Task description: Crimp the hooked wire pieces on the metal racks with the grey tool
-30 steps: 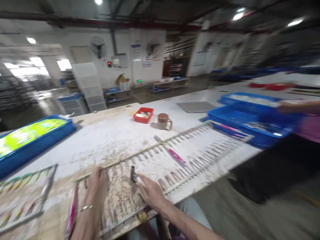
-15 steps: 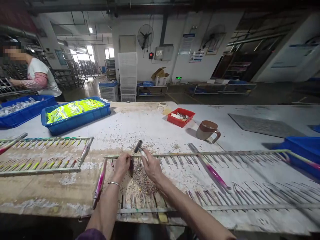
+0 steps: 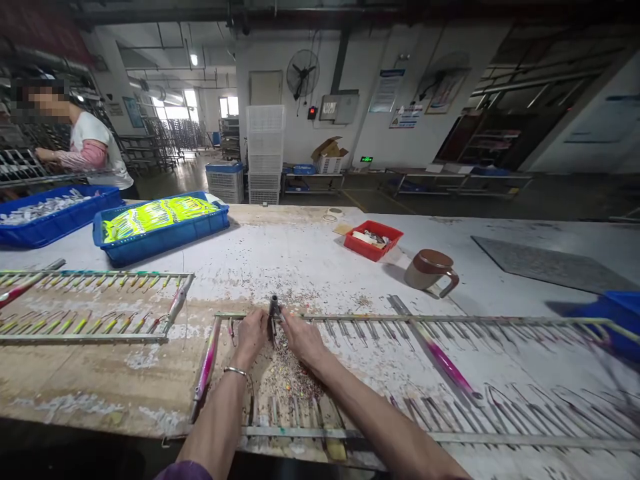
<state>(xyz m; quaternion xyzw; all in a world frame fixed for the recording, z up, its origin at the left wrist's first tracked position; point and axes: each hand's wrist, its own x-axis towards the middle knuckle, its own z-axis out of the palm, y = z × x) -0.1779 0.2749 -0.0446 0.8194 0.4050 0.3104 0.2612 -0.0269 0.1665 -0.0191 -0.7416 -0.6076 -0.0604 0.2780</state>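
Observation:
My left hand [image 3: 251, 337] and my right hand [image 3: 303, 339] rest close together on a long metal rack [image 3: 450, 320] of wire hooks that lies across the table. My right hand's fingers are closed on a small dark metal tool [image 3: 273, 309] that stands upright at the rack's far rail. My left hand is pinched against the rack just left of the tool; what it grips is too small to name. Paint flakes [image 3: 287, 377] litter the table between my wrists. A silver bracelet circles my left wrist.
A second hook rack [image 3: 90, 307] lies to the left. Blue crates, one with yellow-green packets [image 3: 155, 220], stand far left beside another person [image 3: 90, 150]. A red tray [image 3: 373, 240], a brown mug [image 3: 430, 270] and a grey mat [image 3: 545, 263] sit further back. Another blue crate [image 3: 617, 317] is at right.
My view has swung left and steadied on the rack. My right hand has brought the tool from tilted to upright at the rail, and both hands have drawn together.

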